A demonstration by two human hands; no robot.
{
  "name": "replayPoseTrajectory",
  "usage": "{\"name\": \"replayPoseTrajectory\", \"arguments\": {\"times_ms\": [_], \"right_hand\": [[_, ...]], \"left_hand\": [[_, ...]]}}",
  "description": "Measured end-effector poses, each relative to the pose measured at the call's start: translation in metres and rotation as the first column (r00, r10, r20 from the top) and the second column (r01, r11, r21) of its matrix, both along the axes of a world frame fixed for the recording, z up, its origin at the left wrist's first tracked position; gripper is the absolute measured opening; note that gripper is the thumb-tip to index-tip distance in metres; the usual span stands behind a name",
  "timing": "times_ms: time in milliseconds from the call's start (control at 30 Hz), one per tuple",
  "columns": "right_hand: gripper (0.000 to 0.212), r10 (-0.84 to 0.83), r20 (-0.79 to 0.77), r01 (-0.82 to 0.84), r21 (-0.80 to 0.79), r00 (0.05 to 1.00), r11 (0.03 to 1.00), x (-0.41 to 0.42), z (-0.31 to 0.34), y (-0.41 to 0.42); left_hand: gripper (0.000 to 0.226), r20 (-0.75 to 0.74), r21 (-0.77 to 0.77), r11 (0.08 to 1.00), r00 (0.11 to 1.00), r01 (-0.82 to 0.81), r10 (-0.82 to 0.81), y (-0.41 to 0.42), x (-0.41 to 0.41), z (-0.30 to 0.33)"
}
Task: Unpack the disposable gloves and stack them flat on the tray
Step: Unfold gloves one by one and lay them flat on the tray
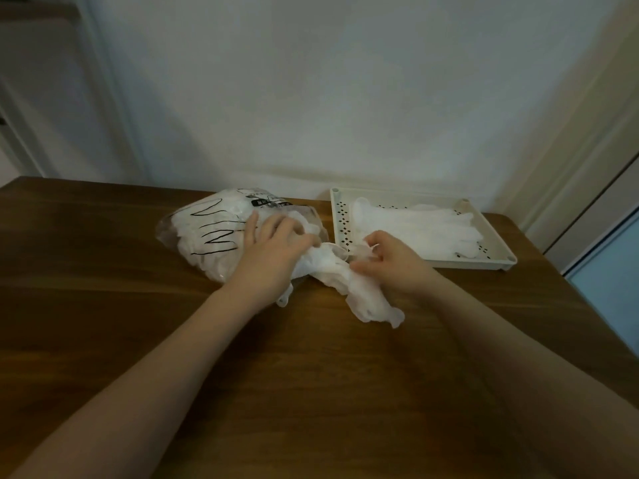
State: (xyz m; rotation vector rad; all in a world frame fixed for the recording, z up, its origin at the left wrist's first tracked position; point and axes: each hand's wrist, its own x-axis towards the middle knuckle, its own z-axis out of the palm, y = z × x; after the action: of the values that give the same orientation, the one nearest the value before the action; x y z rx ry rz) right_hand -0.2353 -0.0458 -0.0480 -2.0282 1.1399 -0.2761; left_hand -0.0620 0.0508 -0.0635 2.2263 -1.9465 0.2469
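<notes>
The table [311,392] lies nearest, its dark wood running under both forearms to the far wall; it is the work surface, so everything sits within easy reach along its far edge.

Next in size is the bag [221,233], a clear plastic pack printed with black hand outlines, lying on its side at the far left of centre. It is still plump with white gloves, so I judge the unpacking is at an early stage. Its mouth faces right, toward the tray, which keeps each pull short.

The tray [498,229] sits far right, just beside the bag, a pale perforated rectangle. On it lies a flat glove stack [422,229], fingers pointing right, laid smooth so later ones can go on top evenly.

The left hand [276,247] rests on the bag near its mouth, fingers spread and fairly straight, seemingly pressing it down so the pack does not drag along.

The right hand [387,261] has its fingers curled and pinching a crumpled glove [349,288], which trails from the bag's mouth toward the near side, its cuff drooping onto the table. The pinch at one edge probably serves to separate a single glove from the bunch.
</notes>
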Motion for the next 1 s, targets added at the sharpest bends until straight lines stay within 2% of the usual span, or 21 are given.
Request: {"name": "replayPoseTrajectory", "arguments": {"times_ms": [67, 133, 233, 267, 400, 467, 533, 567, 633, 700, 733, 767, 800, 867, 933, 1000], "right_hand": [[0.043, 0.134, -0.253, -0.185, -0.189, 0.958, 0.964, 0.003, 0.002, 0.004], [0.039, 0.161, -0.45, -0.313, -0.288, 0.879, 0.905, 0.005, 0.005, 0.007], [0.027, 0.086, -0.526, -0.316, -0.364, 0.846, 0.876, 0.01, 0.015, 0.009], [0.03, 0.05, -0.54, -0.299, -0.385, 0.84, 0.873, 0.011, 0.019, 0.009], [0.036, -0.075, -0.55, -0.259, -0.503, 0.832, 0.825, 0.001, 0.046, 0.005], [0.034, -0.012, -0.441, -0.216, -0.465, 0.898, 0.859, -0.01, 0.058, 0.001], [0.025, 0.093, -0.115, -0.123, -0.288, 0.989, 0.95, -0.021, 0.065, -0.002], [0.022, 0.101, 0.089, -0.084, -0.183, 0.991, 0.98, -0.025, 0.066, -0.002], [0.024, 0.055, 0.365, -0.047, -0.031, 0.929, 0.998, -0.033, 0.064, -0.004], [0.033, -0.014, 0.552, -0.056, 0.108, 0.834, 0.993, -0.039, 0.061, -0.011], [0.036, -0.066, 0.638, -0.08, 0.198, 0.768, 0.977, -0.041, 0.059, -0.014], [0.036, -0.152, 0.701, -0.104, 0.309, 0.697, 0.945, -0.043, 0.059, -0.016], [0.034, -0.257, 0.733, -0.128, 0.424, 0.63, 0.897, -0.044, 0.059, -0.017], [0.035, -0.396, 0.735, -0.181, 0.568, 0.55, 0.803, -0.048, 0.06, -0.016], [0.038, -0.415, 0.733, -0.195, 0.588, 0.539, 0.785, -0.049, 0.06, -0.012], [0.039, -0.441, 0.738, -0.18, 0.593, 0.511, 0.785, -0.05, 0.057, -0.012]], "left_hand": [[0.08, 0.126, 0.125, 0.987, 0.985, 0.102, -0.117, -0.001, -0.002, -0.002], [0.078, 0.145, 0.246, 0.965, 0.981, 0.094, -0.132, -0.003, -0.003, -0.003], [0.054, 0.089, 0.252, 0.967, 0.994, 0.046, -0.07, -0.006, -0.004, -0.004], [0.044, 0.066, 0.233, 0.972, 0.997, 0.033, -0.05, -0.006, -0.005, -0.004], [0.052, 0.057, 0.161, 0.985, 0.997, -0.066, 0.058, -0.007, -0.003, -0.008], [0.055, 0.032, 0.12, 0.986, 0.993, -0.119, 0.116, -0.009, -0.001, -0.008], [0.057, -0.003, 0.051, 0.99, 0.991, -0.131, 0.132, -0.01, -0.004, -0.007], [0.058, -0.033, -0.031, 0.992, 0.993, -0.119, 0.118, -0.01, -0.007, -0.006], [0.055, -0.053, -0.268, 0.961, 0.997, -0.064, 0.051, -0.009, -0.018, -0.002], [0.044, -0.02, -0.499, 0.866, 0.999, 0.024, -0.04, -0.009, -0.034, 0.002], [0.039, 0.019, -0.559, 0.822, 0.993, 0.106, -0.115, -0.009, -0.041, 0.003], [0.037, 0.104, -0.566, 0.793, 0.973, 0.227, -0.205, -0.009, -0.049, 0.003], [0.038, 0.206, -0.503, 0.781, 0.929, 0.371, -0.308, -0.011, -0.055, -0.002], [0.047, 0.369, -0.249, 0.754, 0.779, 0.608, -0.507, -0.018, -0.064, -0.014], [0.056, 0.44, -0.074, 0.764, 0.709, 0.641, -0.551, -0.024, -0.068, -0.024], [0.055, 0.417, 0.021, 0.802, 0.724, 0.597, -0.55, -0.029, -0.073, -0.023]]}}
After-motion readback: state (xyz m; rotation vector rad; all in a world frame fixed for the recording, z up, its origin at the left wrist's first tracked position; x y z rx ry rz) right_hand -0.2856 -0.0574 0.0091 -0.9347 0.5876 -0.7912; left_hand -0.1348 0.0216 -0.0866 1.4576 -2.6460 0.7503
